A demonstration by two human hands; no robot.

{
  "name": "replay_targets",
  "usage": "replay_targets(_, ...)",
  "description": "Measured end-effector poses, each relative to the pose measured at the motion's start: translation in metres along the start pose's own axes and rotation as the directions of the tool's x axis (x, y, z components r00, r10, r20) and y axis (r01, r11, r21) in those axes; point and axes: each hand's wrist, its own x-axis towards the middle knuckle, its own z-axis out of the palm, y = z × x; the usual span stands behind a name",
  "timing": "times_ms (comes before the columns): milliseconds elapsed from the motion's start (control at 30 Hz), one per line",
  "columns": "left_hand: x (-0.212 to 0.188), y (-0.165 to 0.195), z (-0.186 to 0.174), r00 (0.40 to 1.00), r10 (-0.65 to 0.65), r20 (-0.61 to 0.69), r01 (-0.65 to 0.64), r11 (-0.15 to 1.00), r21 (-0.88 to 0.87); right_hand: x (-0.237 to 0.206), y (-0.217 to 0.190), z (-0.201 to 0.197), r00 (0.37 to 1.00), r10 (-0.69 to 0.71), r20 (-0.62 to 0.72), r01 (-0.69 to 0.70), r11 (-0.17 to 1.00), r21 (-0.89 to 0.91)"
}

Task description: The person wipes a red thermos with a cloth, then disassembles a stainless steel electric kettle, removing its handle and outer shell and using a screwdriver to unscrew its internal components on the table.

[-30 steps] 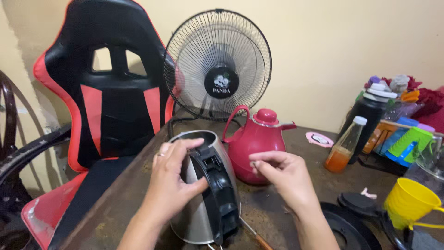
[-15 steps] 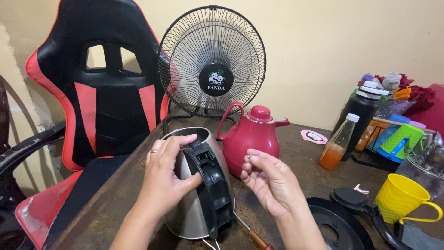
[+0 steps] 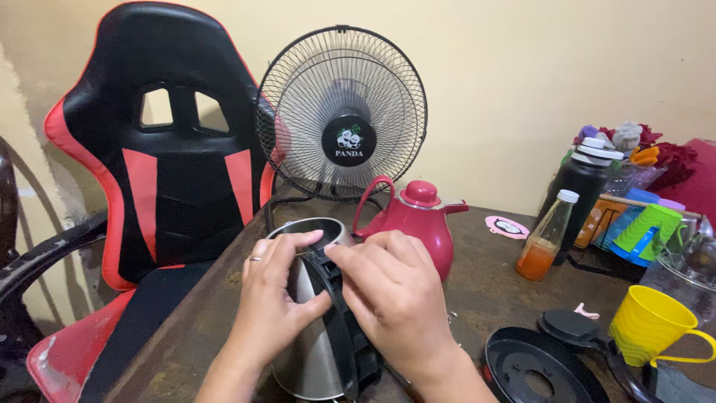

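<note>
A stainless steel electric kettle [image 3: 309, 351] with a black handle [image 3: 337, 321] stands on the brown table [image 3: 485, 291], its lid off. My left hand [image 3: 276, 298] wraps around the kettle's body near the rim. My right hand [image 3: 391, 298] rests on the top of the black handle, with its fingertips pinched at the handle's upper end next to my left thumb. What my right fingers pinch is hidden.
A red jug [image 3: 421, 224] stands just behind the kettle, a black table fan [image 3: 343, 112] behind that. A black round base [image 3: 541, 366], yellow cup [image 3: 652, 325], bottle of orange liquid [image 3: 544, 239] and black flask [image 3: 585, 186] sit right. A black-red chair [image 3: 171, 157] stands left.
My right hand has moved left from beside the kettle onto the top of its handle. The view has risen slightly.
</note>
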Motion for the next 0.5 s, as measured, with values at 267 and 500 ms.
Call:
replay_targets(267, -0.001, 0.004, -0.003, 0.997, -0.078, 0.023, 0.078, 0.997, 0.013, 0.000, -0.006, 0.009, 0.990, -0.097, 0.100, 0.109, 0.986, -0.122)
replay_targets(500, -0.001, 0.006, -0.006, 0.991, -0.120, 0.060, 0.119, 0.992, 0.029, 0.011, -0.010, 0.007, 0.979, -0.087, 0.186, 0.118, 0.980, -0.162)
